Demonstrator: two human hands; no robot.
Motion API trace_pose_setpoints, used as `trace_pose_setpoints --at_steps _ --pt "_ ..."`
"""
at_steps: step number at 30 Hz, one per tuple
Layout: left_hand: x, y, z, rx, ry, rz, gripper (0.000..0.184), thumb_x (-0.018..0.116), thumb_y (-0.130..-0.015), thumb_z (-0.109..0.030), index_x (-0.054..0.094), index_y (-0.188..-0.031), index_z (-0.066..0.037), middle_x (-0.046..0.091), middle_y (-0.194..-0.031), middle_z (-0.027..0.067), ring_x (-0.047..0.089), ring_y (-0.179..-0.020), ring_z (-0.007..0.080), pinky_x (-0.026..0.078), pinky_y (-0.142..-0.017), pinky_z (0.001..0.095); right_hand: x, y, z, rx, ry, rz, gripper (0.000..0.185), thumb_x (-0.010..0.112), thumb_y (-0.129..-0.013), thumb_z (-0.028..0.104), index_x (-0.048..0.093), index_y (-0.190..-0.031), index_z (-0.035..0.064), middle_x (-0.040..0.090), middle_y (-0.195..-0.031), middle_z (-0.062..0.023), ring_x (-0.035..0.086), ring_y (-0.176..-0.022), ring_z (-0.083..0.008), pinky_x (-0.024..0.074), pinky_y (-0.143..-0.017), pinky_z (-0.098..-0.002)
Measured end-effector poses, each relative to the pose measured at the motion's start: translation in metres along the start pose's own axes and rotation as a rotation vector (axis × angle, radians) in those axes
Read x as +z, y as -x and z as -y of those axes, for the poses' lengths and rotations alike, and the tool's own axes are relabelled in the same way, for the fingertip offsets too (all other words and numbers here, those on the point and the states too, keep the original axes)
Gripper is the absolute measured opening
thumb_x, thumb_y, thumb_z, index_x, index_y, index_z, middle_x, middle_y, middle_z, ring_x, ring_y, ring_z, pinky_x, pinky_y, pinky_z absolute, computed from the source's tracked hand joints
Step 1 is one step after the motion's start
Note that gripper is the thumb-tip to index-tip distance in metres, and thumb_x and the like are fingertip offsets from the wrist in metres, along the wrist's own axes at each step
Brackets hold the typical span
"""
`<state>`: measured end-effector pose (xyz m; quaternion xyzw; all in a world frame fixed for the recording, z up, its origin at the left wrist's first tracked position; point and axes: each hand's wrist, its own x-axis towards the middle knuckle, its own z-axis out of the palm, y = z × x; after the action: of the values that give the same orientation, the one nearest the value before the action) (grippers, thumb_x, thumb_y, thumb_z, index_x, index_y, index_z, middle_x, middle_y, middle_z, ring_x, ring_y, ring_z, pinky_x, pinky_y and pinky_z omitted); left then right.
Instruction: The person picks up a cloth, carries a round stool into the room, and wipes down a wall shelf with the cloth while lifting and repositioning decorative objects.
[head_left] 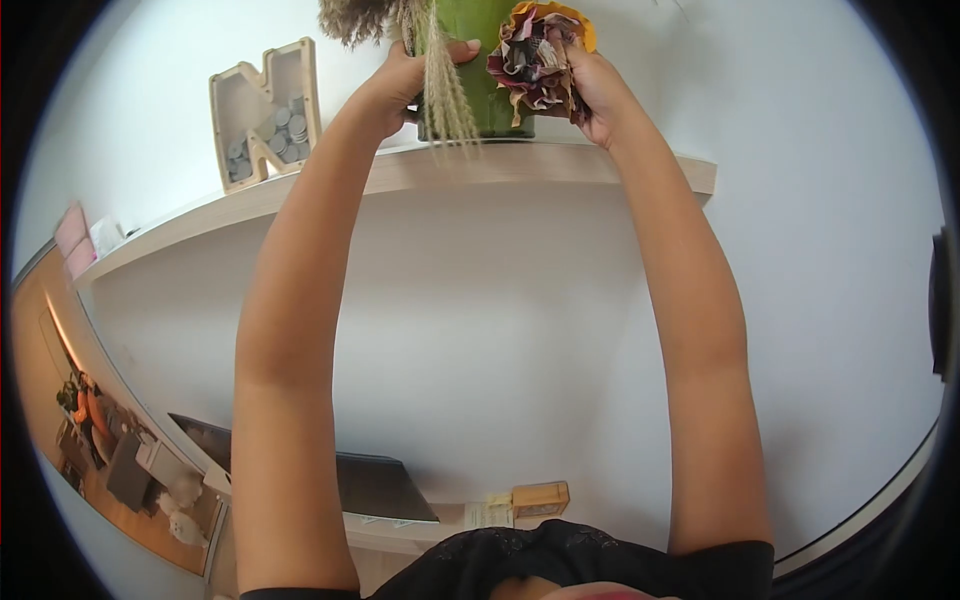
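Note:
A green vase [488, 95] stands upright near the shelf's right end, its top cut off by the frame. Dried grass plumes [447, 90] hang down over its left side. My left hand [400, 82] grips the vase on that side, thumb across its front. In my right hand [597, 95] is a crumpled, ruffled bundle [535, 60] in maroon, cream and orange; whether it is cloth or a dried flower I cannot tell. This bundle is at the vase's right side and covers part of it.
The pale wooden wall shelf [540, 165] also bears an N-shaped coin box [268, 120] and pink items [74, 238] at its far left. Below are a dark screen [385, 487] and a small wooden box [540, 498]. Several items [110, 450] lie at lower left.

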<state>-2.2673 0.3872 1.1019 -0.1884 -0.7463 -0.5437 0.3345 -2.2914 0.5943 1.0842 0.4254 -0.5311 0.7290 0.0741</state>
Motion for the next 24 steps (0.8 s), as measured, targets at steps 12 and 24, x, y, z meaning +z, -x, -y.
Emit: trace_pose_setpoints --at_steps 12,24 --pt "-0.015 0.008 0.008 0.033 -0.028 0.011 0.120 0.074 -0.059 -0.051 -0.002 -0.134 0.003 0.042 -0.115 0.0282 0.049 -0.107 0.0353 0.041 -0.089 0.0485 -0.076 -0.018 0.037 -0.275 0.960 -0.345 0.035 0.045 -0.089 0.037 0.051 -0.107 0.0078 0.060 -0.087 -0.0046 0.058 -0.076 -0.0116 0.0458 -0.069 -0.0274" --pt "-0.007 0.020 -0.010 0.082 -0.197 -0.041 0.116 0.074 -0.063 -0.048 -0.003 -0.134 0.003 0.028 -0.127 0.0317 0.035 -0.119 0.0403 0.031 -0.098 0.0489 -0.123 -0.039 0.039 -0.368 2.114 -0.388 0.025 0.055 -0.074 0.012 0.047 -0.097 0.0041 0.059 -0.093 -0.0133 0.056 -0.086 -0.0342 0.0443 -0.070 -0.0431"
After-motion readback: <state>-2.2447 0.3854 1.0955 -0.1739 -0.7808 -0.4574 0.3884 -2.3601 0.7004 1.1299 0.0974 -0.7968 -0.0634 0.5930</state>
